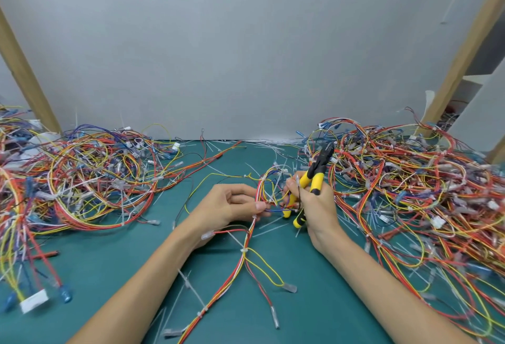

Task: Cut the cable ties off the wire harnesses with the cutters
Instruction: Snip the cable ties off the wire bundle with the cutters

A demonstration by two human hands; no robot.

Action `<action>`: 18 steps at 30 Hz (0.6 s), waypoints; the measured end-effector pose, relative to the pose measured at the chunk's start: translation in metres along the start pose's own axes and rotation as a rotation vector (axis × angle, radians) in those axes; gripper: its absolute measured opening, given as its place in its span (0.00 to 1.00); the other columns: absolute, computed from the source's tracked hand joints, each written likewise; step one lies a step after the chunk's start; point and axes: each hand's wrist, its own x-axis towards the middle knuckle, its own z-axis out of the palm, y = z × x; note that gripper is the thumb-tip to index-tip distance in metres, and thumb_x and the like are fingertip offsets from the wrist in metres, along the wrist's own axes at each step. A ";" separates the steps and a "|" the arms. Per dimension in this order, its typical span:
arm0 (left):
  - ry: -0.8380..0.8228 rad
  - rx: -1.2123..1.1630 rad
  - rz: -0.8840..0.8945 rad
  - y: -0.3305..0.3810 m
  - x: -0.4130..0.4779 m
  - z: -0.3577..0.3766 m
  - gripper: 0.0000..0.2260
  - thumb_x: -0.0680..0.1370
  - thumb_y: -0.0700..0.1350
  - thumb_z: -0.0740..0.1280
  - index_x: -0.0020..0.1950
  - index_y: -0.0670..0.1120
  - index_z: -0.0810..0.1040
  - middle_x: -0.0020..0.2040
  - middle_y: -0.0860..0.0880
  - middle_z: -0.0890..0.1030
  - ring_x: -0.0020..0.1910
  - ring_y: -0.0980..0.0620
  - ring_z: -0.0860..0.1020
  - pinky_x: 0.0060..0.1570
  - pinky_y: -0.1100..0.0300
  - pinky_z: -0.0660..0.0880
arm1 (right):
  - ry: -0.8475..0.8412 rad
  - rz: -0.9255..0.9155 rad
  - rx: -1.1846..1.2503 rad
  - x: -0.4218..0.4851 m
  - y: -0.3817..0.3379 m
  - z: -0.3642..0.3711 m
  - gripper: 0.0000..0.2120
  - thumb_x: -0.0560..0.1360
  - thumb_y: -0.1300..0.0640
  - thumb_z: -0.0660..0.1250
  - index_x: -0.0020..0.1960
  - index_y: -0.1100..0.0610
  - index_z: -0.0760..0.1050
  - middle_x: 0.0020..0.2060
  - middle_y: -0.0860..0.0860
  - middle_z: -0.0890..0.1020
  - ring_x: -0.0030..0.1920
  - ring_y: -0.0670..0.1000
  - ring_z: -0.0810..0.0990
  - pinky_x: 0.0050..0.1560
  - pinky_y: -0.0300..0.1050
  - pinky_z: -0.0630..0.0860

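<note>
The cutters (314, 177) in the right hand (314, 201) are yellow and black. The wires (247, 237) by the left hand (229, 204) are red, yellow and white. The table (114, 256) is green.

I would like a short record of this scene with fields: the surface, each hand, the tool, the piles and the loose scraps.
surface: green mat
left hand: pinches the multicoloured wire harness at mid-table
right hand: holds the yellow-handled cutters, black jaws pointing up and away, not on a tie
visible tie: white cable tie on the held harness, uncut
left pile: tangled harnesses
right pile: larger tangle, reaching the near edge
scraps: translucent cut tie pieces scattered on the mat
</note>
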 end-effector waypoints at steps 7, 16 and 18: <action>0.261 -0.043 0.119 0.000 0.001 0.004 0.06 0.73 0.36 0.72 0.49 0.36 0.81 0.41 0.40 0.85 0.41 0.49 0.85 0.40 0.64 0.78 | 0.032 -0.133 -0.024 -0.004 -0.006 -0.002 0.02 0.72 0.57 0.67 0.44 0.54 0.76 0.30 0.48 0.79 0.31 0.51 0.79 0.36 0.48 0.77; 0.488 -0.089 0.235 -0.002 0.003 0.006 0.03 0.72 0.34 0.73 0.43 0.41 0.82 0.38 0.42 0.85 0.38 0.50 0.84 0.41 0.63 0.79 | -0.038 -0.272 -0.326 -0.011 -0.006 -0.004 0.06 0.65 0.55 0.64 0.34 0.58 0.73 0.24 0.54 0.75 0.24 0.53 0.73 0.26 0.45 0.68; 0.493 -0.093 0.233 -0.002 0.002 0.006 0.03 0.73 0.34 0.73 0.43 0.41 0.82 0.39 0.42 0.85 0.39 0.49 0.84 0.43 0.62 0.80 | -0.061 -0.270 -0.341 -0.010 -0.005 -0.004 0.05 0.65 0.56 0.64 0.34 0.58 0.73 0.24 0.53 0.75 0.25 0.54 0.73 0.28 0.47 0.69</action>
